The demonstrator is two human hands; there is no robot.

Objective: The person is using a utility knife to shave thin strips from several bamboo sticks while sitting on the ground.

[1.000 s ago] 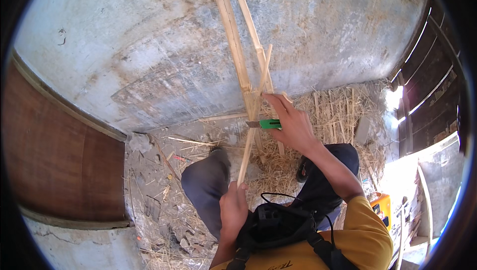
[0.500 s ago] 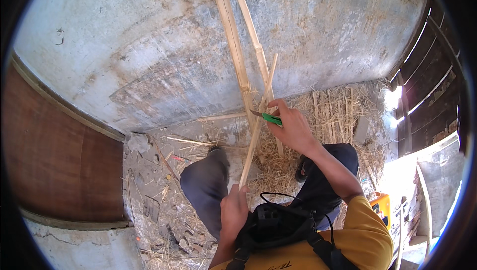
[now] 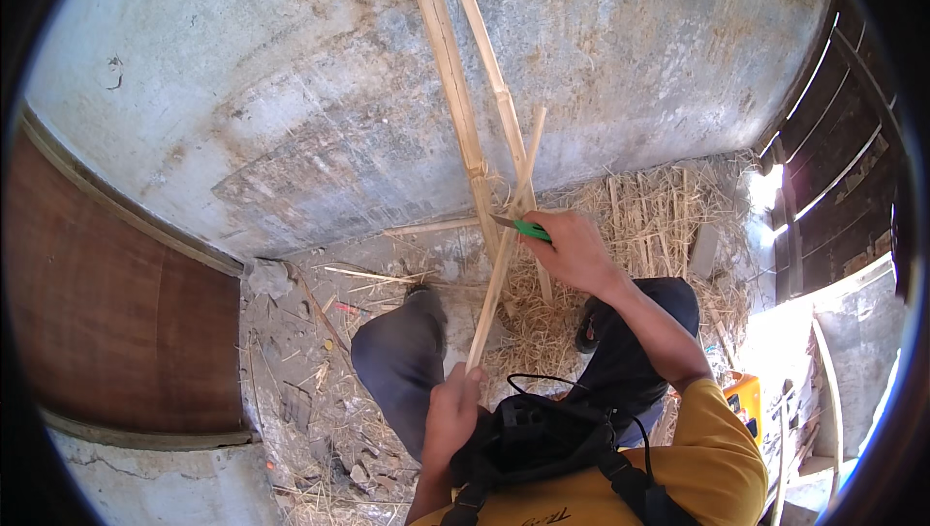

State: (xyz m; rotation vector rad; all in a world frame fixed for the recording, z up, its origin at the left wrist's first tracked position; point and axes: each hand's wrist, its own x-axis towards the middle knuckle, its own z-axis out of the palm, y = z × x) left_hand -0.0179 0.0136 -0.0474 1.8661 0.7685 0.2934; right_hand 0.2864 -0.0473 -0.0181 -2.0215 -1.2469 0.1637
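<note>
My left hand (image 3: 453,412) is closed around the lower end of a thin, pale bamboo strip (image 3: 490,311), which slants away from me and up to the right. Farther along it, my right hand (image 3: 575,253) grips a green-handled knife (image 3: 533,230). Its short blade points left and lies across the strip, apparently touching it. Behind the strip, a wide split bamboo pole (image 3: 449,66) and a narrower bamboo length (image 3: 492,61) lean toward the wall. The strip crosses in front of both near their lower parts.
A stained, pale wall (image 3: 320,129) rises ahead. Straw-like shavings (image 3: 649,226) cover the floor between and beyond my legs. At the left is a brown wooden panel (image 3: 126,293); rubble and sticks lie beside it. An orange-yellow object (image 3: 744,402) stands near my right elbow.
My right hand has shifted slightly, its index finger now drawn in closer to the knife handle. The strip and my left hand have moved only a little.
</note>
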